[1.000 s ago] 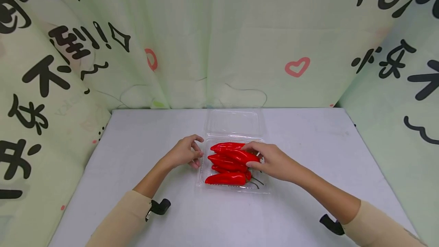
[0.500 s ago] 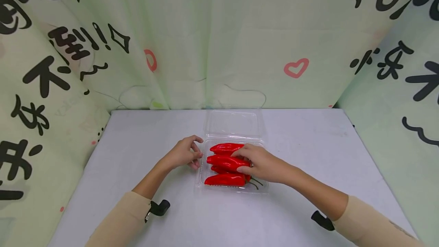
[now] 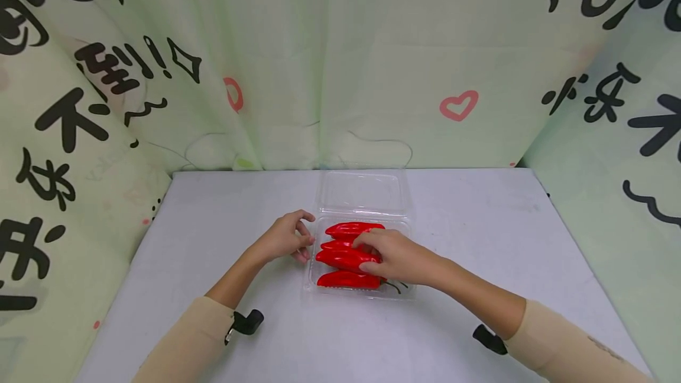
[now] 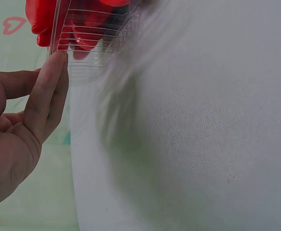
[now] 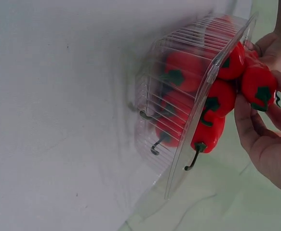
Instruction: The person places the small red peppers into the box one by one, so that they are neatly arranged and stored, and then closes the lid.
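Observation:
In the head view, a clear plastic clamshell box (image 3: 315, 289) holds several shiny red chili peppers (image 3: 348, 280) with dark green stems. My right hand (image 3: 400, 257) grips one red chili pepper (image 3: 340, 259) near its stem end, on top of the pile. The right wrist view has this chili pepper (image 5: 259, 85) between thumb and fingers, above the box's rim. At the box's left side is my left hand (image 3: 287, 235), thumb and fingers loosely bent. In the left wrist view, the left fingertips (image 4: 57, 60) touch the ribbed wall near its rim, holding nothing.
The box's clear lid (image 3: 364, 192) lies folded back behind it, near the table's far edge. A white-covered table (image 3: 457, 324) carries everything. Pale green printed curtains (image 3: 372, 64) stand close behind and on both sides.
My right hand has shifted left and toward me across the pile, carrying the chili pepper with it. The left hand stays at the box's left side.

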`<action>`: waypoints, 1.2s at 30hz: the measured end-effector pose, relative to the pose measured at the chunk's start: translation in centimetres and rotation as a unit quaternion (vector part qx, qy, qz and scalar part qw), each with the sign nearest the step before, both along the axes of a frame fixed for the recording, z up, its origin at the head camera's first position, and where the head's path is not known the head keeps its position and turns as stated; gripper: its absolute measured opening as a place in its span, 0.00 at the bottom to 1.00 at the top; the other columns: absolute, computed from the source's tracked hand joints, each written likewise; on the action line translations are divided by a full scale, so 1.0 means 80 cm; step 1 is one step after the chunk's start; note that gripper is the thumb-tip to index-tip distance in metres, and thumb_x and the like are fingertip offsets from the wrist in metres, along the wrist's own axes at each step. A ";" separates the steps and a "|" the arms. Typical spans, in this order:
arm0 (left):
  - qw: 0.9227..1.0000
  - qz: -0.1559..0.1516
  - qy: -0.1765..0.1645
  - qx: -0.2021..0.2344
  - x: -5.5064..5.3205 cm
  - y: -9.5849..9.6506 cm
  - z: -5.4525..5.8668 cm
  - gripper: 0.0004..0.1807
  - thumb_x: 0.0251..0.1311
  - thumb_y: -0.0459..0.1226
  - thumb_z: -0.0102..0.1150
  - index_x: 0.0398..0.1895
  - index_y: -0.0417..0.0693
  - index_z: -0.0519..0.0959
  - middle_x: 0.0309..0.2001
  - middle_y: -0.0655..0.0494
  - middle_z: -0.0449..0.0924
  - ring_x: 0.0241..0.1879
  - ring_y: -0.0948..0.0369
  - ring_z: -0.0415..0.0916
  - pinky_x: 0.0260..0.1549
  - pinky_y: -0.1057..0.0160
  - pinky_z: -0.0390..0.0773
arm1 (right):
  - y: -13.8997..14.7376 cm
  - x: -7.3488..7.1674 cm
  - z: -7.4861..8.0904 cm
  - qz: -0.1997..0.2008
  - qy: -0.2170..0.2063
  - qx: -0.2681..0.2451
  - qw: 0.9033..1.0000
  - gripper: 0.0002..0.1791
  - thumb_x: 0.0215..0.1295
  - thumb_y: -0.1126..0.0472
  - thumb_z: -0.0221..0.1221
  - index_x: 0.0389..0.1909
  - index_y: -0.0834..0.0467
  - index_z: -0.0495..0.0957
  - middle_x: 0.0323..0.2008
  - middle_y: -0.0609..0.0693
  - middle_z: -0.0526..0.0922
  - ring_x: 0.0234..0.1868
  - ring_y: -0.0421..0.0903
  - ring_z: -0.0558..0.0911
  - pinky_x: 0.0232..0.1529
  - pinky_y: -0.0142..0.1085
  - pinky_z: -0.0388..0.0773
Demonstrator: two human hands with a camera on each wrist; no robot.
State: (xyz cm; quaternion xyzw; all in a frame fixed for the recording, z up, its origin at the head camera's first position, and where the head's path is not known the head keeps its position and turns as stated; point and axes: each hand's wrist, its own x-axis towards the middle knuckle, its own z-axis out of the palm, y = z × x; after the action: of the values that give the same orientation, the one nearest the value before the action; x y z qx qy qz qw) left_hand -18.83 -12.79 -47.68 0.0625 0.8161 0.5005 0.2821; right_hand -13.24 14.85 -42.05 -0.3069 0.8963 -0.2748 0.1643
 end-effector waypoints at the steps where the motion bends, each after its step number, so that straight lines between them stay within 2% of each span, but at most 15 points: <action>1: 1.000 0.000 0.000 0.001 0.000 0.000 0.000 0.29 0.67 0.29 0.65 0.69 0.40 0.68 0.40 0.44 0.81 0.23 0.55 0.85 0.27 0.60 0.89 | -0.001 0.000 0.000 -0.002 -0.002 0.003 1.000 0.20 0.63 0.58 0.69 0.55 0.56 0.80 0.44 0.47 0.85 0.44 0.42 0.81 0.39 0.28 0.84; 9: 1.000 -0.002 0.005 0.004 -0.001 -0.002 -0.003 0.28 0.67 0.29 0.65 0.69 0.39 0.68 0.40 0.44 0.82 0.23 0.55 0.86 0.27 0.59 0.89 | -0.009 0.003 0.002 -0.018 0.014 0.046 0.999 0.22 0.63 0.57 0.69 0.58 0.55 0.81 0.51 0.51 0.83 0.50 0.46 0.81 0.41 0.36 0.89; 15: 1.000 -0.004 0.009 0.003 -0.002 -0.003 -0.004 0.28 0.67 0.29 0.64 0.69 0.40 0.68 0.40 0.44 0.82 0.23 0.55 0.86 0.27 0.59 0.89 | -0.011 0.005 0.001 -0.025 0.025 0.061 0.998 0.21 0.66 0.57 0.67 0.60 0.55 0.82 0.49 0.51 0.81 0.46 0.44 0.80 0.39 0.34 0.88; 28: 1.000 -0.005 0.008 0.013 0.000 -0.003 -0.002 0.28 0.67 0.28 0.63 0.69 0.39 0.68 0.39 0.43 0.81 0.22 0.55 0.85 0.27 0.59 0.89 | -0.011 0.005 -0.006 0.003 0.078 0.058 0.995 0.17 0.69 0.58 0.64 0.58 0.53 0.83 0.45 0.49 0.80 0.45 0.42 0.78 0.39 0.31 0.84; 36: 1.000 -0.007 0.010 0.016 -0.001 -0.003 -0.004 0.28 0.68 0.28 0.63 0.69 0.38 0.68 0.40 0.42 0.81 0.22 0.56 0.85 0.26 0.59 0.89 | -0.014 0.002 -0.005 0.005 0.059 0.062 0.996 0.18 0.68 0.59 0.66 0.58 0.55 0.84 0.45 0.51 0.81 0.45 0.44 0.78 0.37 0.29 0.85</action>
State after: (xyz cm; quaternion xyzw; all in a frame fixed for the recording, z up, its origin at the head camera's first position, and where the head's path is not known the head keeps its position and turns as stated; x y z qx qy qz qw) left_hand -18.92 -13.01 -47.97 0.0778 0.8102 0.5113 0.2758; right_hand -13.07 13.73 -42.46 -0.3165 0.9181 -0.1990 0.1318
